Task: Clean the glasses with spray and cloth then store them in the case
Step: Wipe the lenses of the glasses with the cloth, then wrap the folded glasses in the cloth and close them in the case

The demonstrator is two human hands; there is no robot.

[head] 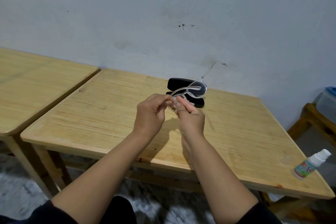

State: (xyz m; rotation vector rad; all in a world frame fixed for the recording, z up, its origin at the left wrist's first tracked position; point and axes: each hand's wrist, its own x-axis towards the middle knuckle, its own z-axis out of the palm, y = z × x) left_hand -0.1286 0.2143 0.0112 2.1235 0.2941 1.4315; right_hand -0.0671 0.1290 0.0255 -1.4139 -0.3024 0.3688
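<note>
- A spray bottle (311, 166) with a white cap and coloured label lies tilted at the near right edge of the wooden table (91, 114), well apart from the hands.
- The left hand (151, 112) is raised above the middle of the table, its fingers curled, pinching a temple arm of the clear glasses (192, 90).
- The right hand (190, 114), just beside it, grips the nearer lens, thumb pressed on its face.
- Whether a cloth sits under those fingers cannot be told.
- The farther lens juts up towards the wall.
- Behind the glasses a black case (174, 82) lies open near the far edge.
- A second wooden table (36, 82) stands left.
</note>
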